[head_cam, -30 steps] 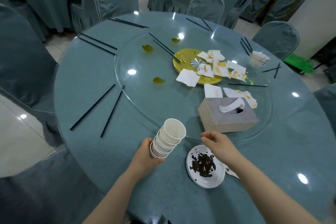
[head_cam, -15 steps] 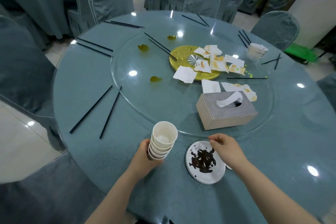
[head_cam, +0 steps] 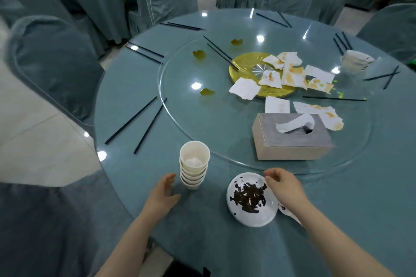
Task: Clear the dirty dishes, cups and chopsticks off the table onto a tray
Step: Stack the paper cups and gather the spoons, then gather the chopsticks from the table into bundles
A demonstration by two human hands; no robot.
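Note:
A stack of several white cups (head_cam: 194,164) stands upright on the table near its front edge. My left hand (head_cam: 162,194) is just left of the stack, fingers spread and apart from it. A white plate (head_cam: 252,199) with dark scraps lies to the right. My right hand (head_cam: 284,188) rests over the plate's far right rim, fingers curled at the edge. Black chopsticks lie in pairs around the table, one pair (head_cam: 139,123) to the left. Another stack of cups (head_cam: 355,62) stands at the far right.
A grey tissue box (head_cam: 290,141) sits on the glass turntable (head_cam: 180,119), with stained napkins (head_cam: 290,69) and a gold disc (head_cam: 245,63) behind it. Covered chairs (head_cam: 51,67) ring the table. No tray is in view.
My left hand set the stack of cups down on the table and let go of it. My right hand moved down to the plate's rim.

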